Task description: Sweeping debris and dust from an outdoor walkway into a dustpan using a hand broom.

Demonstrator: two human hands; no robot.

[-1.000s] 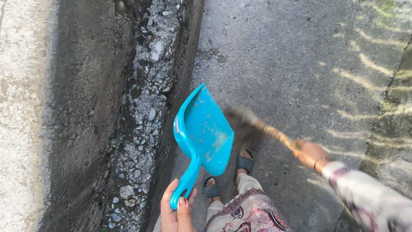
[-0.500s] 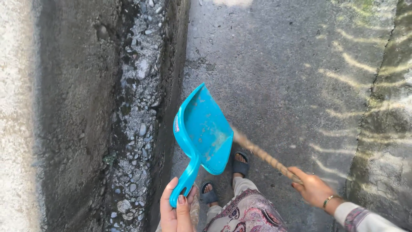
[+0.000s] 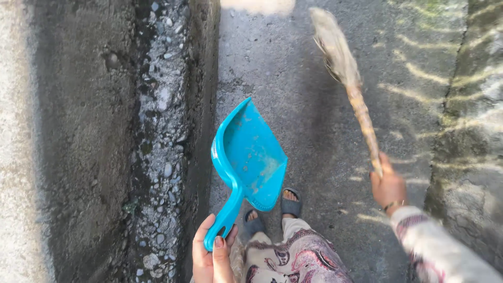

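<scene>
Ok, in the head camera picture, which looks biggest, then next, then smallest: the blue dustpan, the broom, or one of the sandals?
1. Blue dustpan, though it is nearer the camera, which may flatter it.
2. Broom: about as long, but much thinner.
3. Sandal, clearly smallest and partly hidden by the dustpan.

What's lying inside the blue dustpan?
The dustpan, held by the left hand, shows only pale dusty smears on its pan; no debris visible. Its underside is hidden.
</scene>
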